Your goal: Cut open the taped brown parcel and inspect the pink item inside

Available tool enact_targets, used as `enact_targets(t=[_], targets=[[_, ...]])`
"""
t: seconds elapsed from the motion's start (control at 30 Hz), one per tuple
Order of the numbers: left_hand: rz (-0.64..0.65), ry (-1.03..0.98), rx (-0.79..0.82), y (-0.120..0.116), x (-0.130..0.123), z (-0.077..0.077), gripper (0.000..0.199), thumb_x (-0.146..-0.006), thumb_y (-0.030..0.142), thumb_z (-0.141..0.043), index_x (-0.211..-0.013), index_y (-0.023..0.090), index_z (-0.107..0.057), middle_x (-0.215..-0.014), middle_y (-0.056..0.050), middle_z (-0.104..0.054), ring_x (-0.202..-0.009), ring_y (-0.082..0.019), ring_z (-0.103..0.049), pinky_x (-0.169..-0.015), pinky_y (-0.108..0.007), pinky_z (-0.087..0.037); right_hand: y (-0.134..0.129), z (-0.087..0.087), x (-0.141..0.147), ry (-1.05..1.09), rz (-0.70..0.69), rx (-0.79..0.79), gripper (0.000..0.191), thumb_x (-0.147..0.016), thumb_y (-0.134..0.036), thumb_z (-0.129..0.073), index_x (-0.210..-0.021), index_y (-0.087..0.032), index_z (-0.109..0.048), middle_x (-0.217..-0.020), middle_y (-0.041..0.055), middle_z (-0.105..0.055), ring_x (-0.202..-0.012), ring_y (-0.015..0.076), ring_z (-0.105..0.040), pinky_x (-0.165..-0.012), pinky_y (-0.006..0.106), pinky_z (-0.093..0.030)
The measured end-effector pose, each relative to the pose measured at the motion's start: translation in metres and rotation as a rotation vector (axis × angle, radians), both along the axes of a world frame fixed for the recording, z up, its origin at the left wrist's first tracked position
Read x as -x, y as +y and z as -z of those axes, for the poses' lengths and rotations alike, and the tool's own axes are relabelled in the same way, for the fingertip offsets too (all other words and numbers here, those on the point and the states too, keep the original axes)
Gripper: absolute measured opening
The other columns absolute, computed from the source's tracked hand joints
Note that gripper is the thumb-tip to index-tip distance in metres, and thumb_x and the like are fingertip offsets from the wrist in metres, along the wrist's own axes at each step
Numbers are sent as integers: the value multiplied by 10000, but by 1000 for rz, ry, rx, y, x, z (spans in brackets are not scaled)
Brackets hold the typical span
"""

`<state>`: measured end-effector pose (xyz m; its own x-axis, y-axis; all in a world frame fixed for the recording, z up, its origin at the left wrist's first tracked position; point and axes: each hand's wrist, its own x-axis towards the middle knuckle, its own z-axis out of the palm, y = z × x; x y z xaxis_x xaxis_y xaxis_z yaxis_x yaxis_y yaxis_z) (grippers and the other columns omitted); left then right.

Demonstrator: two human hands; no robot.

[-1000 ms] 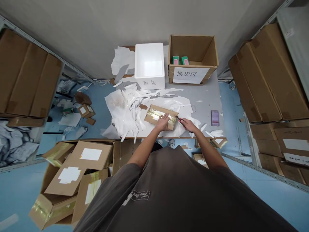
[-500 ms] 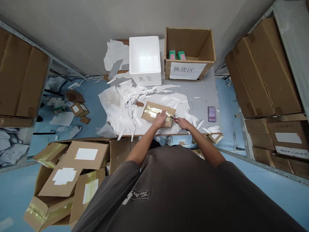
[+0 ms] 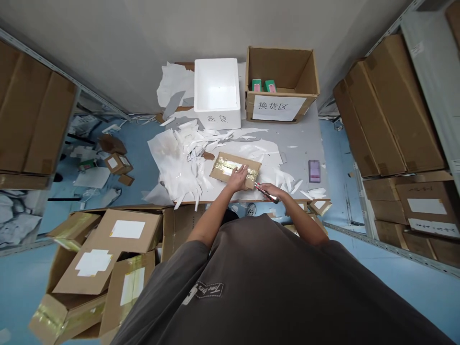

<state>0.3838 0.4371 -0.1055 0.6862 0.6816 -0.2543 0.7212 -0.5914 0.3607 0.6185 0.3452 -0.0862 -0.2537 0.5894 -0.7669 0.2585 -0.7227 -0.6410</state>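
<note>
Well, white paper scraps point(image 3: 176, 160) are heaped left of the left hand point(image 3: 237, 178), which is laid open on a gold-taped kraft parcel point(image 3: 233, 168), pressing it down without gripping. The hands are apart but near. The right hand point(image 3: 270, 190) is closed on a red-handled utility knife point(image 3: 266, 193), held at the parcel's edge; a phone point(image 3: 314, 171) lies beyond it. The left hand could be cut if the blade slipped along the tape. Ahead of the left hand, a white foam box point(image 3: 216, 93) is marked 退货; ahead of the right, a cardboard carton point(image 3: 282, 84) is labelled 换货区.
</note>
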Motion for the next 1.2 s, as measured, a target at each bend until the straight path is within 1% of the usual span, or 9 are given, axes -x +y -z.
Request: enact_targets(t=[0.17, 0.33, 0.4, 0.5, 0.57, 0.77, 0.93, 1.07, 1.2], targets=[[8, -22, 20, 5, 6, 3, 925, -714, 433, -964, -1499, 169, -552, -1798, -243, -291, -1693, -368, -261, -1373, -569, -193, -22, 3, -16, -1, -37, -22, 429, -1008, -672, -580, -927, -256, -515, -590, -44, -561, -445, 170, -527, -459, 272, -459], [-147, -96, 116, 21, 12, 0, 899, -988, 492, -708, -1745, 255, -284, -1822, -149, -288, -1632, -327, -408, -1315, -482, -365, -31, -2, -36, -47, 118, -69, 415, -1036, -674, -520, -1002, -260, -516, -621, -55, -547, -458, 163, -509, -482, 275, -453], [-213, -62, 75, 32, 10, -1, 967, -954, 457, -746, -1768, 291, -252, -1840, -123, -246, -1676, -378, -300, -1335, -544, -323, -30, -3, -31, -61, 153, -98, 391, -1053, -650, -487, -1036, -261, -520, -633, -54, -554, -468, 167, -513, -500, 282, -467], [-192, 29, 33, 49, 4, 2, 1142, -797, 463, -893, -1759, 286, -304, -1854, -143, -175, -1715, -461, -42, -1351, -698, -155, -27, -4, -18, -138, 146, -161, 364, -1082, -603, -424, -1082, -260, -544, -644, -47, -559, -515, 185, -550, -549, 286, -492], [-168, 68, 46, 58, 1, 5, 1196, -738, 480, -929, -1751, 286, -323, -1854, -160, -161, -1712, -474, -15, -1338, -734, -116, -23, -5, -11, -259, 98, -237, 396, -1108, -580, -353, -1097, -258, -583, -685, -22, -597, -596, 204, -603, -611, 288, -506], [-149, 12, -15, 52, 7, 12, 839, -947, 479, -725, -1705, 281, -424, -1811, -169, -309, -1715, -414, -137, -1351, -684, -123, -2, -15, -7, -645, -224, -497, 389, -1108, -547, -465, -1297, -273, -668, -1162, 96, -752, -1066, 290, -700, -864, 315, -506], [-147, -38, -53, 38, 9, 20, 792, -976, 521, -693, -1673, 229, -458, -1798, -218, -310, -1719, -391, -136, -1360, -667, -84, 18, -19, 8, -823, -424, -513, 517, -1054, -615, -614, -1446, -277, -624, -1269, 167, -698, -1074, 341, -706, -909, 379, -512], [-157, -81, -67, 37, 8, 26, 719, -993, 473, -663, -1648, 234, -487, -1776, -221, -353, -1712, -367, -188, -1360, -674, -103, 32, -19, 16, -894, -458, -532, 574, -1041, -635, -641, -1502, -300, -573, -1262, 179, -681, -1060, 353, -713, -890, 392, -519], [-190, -87, -81, 38, 9, 27, 650, -1024, 459, -616, -1622, 224, -521, -1766, -198, -391, -1710, -346, -209, -1366, -650, -133, 29, -25, -34, -1005, -295, -458, 460, -1124, -535, -506, -1477, -249, -576, -1284, 208, -673, -1059, 337, -713, -897, 397, -511]])
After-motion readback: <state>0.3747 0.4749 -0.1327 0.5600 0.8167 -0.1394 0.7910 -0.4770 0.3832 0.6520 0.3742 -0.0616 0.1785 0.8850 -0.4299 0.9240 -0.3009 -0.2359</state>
